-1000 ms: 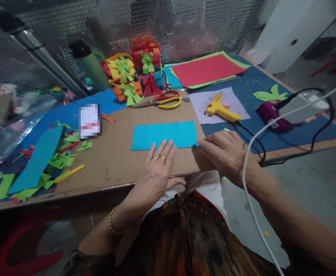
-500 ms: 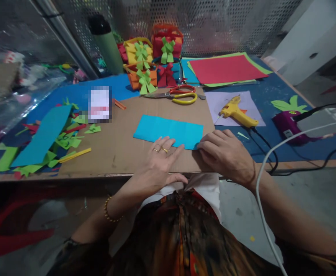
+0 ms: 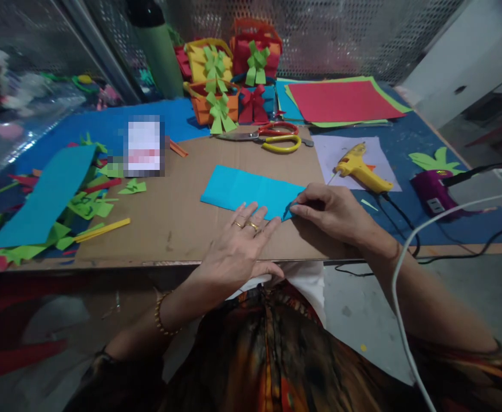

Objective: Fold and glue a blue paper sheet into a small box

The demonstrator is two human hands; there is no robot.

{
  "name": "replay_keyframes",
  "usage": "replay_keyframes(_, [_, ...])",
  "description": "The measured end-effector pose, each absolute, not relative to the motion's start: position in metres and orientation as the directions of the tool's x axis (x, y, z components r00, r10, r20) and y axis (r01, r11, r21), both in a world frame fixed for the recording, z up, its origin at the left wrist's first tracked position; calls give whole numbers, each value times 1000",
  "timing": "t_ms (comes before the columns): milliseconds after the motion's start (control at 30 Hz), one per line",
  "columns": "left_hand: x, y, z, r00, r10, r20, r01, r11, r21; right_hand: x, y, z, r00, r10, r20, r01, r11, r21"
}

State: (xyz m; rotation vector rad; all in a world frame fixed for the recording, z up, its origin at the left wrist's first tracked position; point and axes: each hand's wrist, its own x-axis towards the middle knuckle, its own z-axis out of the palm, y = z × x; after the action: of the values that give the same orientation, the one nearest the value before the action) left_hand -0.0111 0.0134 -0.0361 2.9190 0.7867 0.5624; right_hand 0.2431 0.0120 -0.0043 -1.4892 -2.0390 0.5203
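A folded strip of blue paper (image 3: 246, 191) lies on the brown cardboard (image 3: 160, 212) in front of me. My left hand (image 3: 242, 243) rests flat with its fingers spread, the fingertips on the strip's near edge. At the strip's right end, my right hand (image 3: 332, 212) pinches the near corner between thumb and forefinger, lifting it slightly. Behind the strip lie scissors (image 3: 281, 144) with yellow handles, and a red-handled pair (image 3: 278, 129) partly overlaps them.
A yellow glue gun (image 3: 364, 169) lies on a pale sheet at the right, its cord near a purple power socket (image 3: 433, 191). Small paper baskets (image 3: 210, 63) and stacked coloured sheets (image 3: 345, 100) stand behind. Paper scraps (image 3: 90, 206) cover the left, and a green bottle (image 3: 160, 57) stands at the back.
My right hand has turned and shifted slightly up and left, and now pinches up the paper strip's right corner. My left hand stays on the near edge. The view has shifted a little.
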Motion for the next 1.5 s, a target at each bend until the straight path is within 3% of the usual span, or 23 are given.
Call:
replay_keyframes(200, [-9, 12, -34, 780, 486, 395, 488, -867, 103, 243, 8, 11, -389, 871, 301, 684, 492, -539])
replay_keyframes(333, [-9, 11, -32, 788, 492, 371, 496, -863, 90, 248, 4, 10, -478, 851, 216, 624, 503, -598])
replay_keyframes(667, [-12, 12, -43, 767, 502, 399, 466, -864, 191, 248, 8, -5, -500, 812, 301, 661, 582, -473])
replay_keyframes(967, [-10, 11, -46, 780, 506, 369, 476, -862, 176, 246, 3, -11, -515, 771, 376, 686, 633, -359])
replay_keyframes(1333, [-11, 13, -45, 793, 499, 349, 471, -866, 167, 245, 21, 0, -491, 855, 168, 707, 504, -497])
replay_keyframes(1500, [-13, 16, -42, 818, 489, 304, 465, -872, 151, 244, 25, 4, -339, 936, 89, 725, 321, -609])
